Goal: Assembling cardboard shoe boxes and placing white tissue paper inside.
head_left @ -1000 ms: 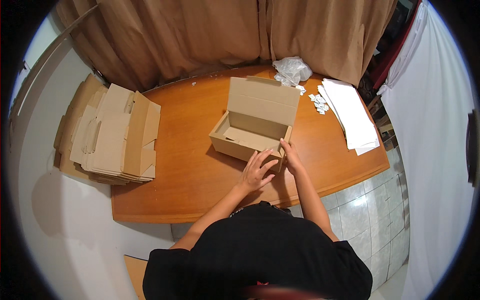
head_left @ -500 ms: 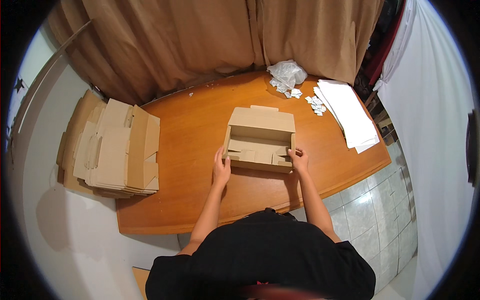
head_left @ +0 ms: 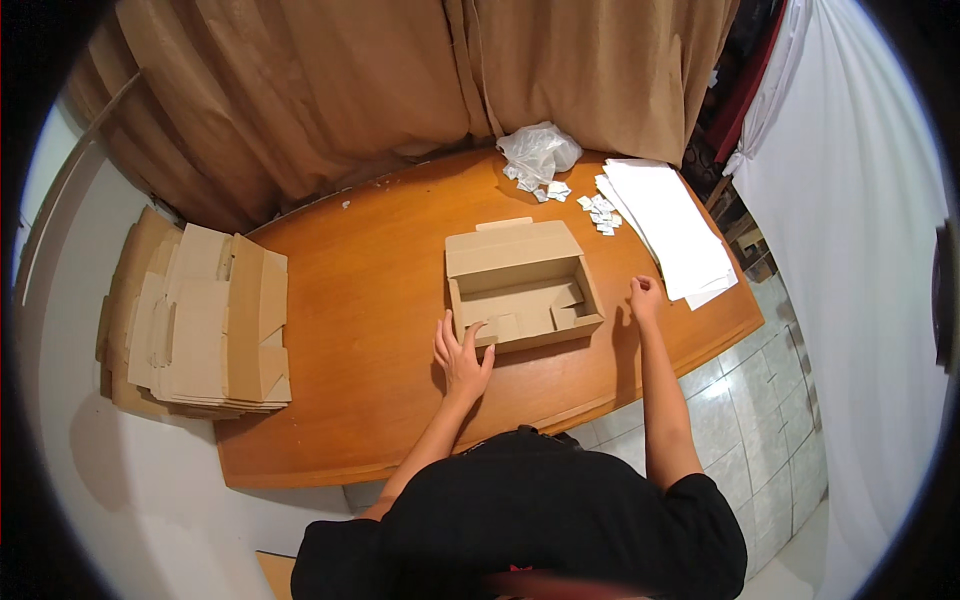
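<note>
An open brown cardboard box (head_left: 525,340) sits in the middle of the wooden table, its lid (head_left: 515,250) folded back on the far side and small flaps standing inside it. My left hand (head_left: 463,365) is at its near left corner, fingers bent around the front wall with the thumb on the outside. To the right of the box and apart from it, my right hand (head_left: 646,297) is raised over the table with its fingers curled in. Nothing shows in that hand. A stack of white paper sheets (head_left: 665,225) lies just beyond it.
Flattened cardboard boxes (head_left: 205,320) are piled at the table's left end. Small white packets (head_left: 602,214) lie by the paper, near a white plastic bag (head_left: 540,150). A brown curtain (head_left: 320,90) hangs behind the wooden table (head_left: 350,400).
My right hand has let go of the box and moved right, toward the paper. The box has turned slightly, and my left hand has shifted round to its front left corner. The view has swung a little.
</note>
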Action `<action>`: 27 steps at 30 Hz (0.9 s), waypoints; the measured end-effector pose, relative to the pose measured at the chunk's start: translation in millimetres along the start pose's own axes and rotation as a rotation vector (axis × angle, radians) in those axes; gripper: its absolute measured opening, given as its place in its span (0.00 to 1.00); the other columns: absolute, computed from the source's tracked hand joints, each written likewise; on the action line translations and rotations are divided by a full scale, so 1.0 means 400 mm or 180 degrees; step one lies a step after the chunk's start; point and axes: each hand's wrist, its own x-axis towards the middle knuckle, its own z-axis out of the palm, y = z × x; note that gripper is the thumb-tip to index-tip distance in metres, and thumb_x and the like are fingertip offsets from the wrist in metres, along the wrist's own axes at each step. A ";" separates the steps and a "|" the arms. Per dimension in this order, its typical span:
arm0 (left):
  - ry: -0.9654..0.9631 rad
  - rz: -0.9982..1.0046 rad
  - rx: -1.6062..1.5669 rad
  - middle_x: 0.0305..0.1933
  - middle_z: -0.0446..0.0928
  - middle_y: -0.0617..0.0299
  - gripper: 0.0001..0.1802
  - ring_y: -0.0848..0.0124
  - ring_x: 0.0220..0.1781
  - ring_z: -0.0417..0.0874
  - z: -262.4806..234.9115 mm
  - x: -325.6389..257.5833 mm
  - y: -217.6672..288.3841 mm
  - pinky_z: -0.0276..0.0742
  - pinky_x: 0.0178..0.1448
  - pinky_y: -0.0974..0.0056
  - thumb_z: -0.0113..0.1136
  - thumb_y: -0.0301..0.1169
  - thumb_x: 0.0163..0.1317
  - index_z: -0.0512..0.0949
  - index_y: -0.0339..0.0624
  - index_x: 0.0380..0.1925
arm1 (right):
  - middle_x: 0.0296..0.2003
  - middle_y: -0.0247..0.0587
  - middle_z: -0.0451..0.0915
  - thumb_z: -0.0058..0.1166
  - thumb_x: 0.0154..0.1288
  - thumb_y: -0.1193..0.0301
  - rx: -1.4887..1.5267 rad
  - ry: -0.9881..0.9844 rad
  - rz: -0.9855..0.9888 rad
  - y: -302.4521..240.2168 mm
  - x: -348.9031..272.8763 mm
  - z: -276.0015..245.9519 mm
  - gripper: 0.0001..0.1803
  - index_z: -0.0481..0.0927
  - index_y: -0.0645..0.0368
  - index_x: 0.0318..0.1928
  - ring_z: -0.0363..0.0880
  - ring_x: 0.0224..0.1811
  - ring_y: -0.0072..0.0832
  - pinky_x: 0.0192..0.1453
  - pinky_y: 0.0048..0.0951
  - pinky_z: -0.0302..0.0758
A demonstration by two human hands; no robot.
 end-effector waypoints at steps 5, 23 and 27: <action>-0.0143 0.0204 -0.0108 0.68 0.46 0.47 0.20 0.48 0.70 0.42 0.054 0.023 0.086 0.37 0.65 0.37 0.59 0.35 0.52 0.72 0.49 0.47 | 0.54 0.53 0.65 0.56 0.54 0.64 -0.2189 0.0220 0.0027 0.036 0.106 -0.095 0.27 0.67 0.61 0.53 0.64 0.55 0.48 0.56 0.44 0.66; -0.0196 0.0249 -0.0032 0.67 0.47 0.46 0.18 0.45 0.70 0.40 0.139 0.057 0.185 0.35 0.64 0.34 0.60 0.35 0.50 0.74 0.49 0.43 | 0.31 0.47 0.74 0.50 0.56 0.70 -0.3258 0.0360 -0.1438 0.148 0.185 -0.151 0.06 0.71 0.60 0.27 0.76 0.29 0.42 0.32 0.41 0.75; -0.0293 0.0188 0.0070 0.65 0.53 0.48 0.16 0.49 0.69 0.45 0.128 0.046 0.166 0.36 0.64 0.35 0.59 0.36 0.52 0.74 0.49 0.42 | 0.28 0.40 0.74 0.51 0.57 0.66 -0.3201 0.0807 -0.1767 0.098 0.182 -0.145 0.08 0.73 0.57 0.28 0.75 0.31 0.38 0.50 0.48 0.68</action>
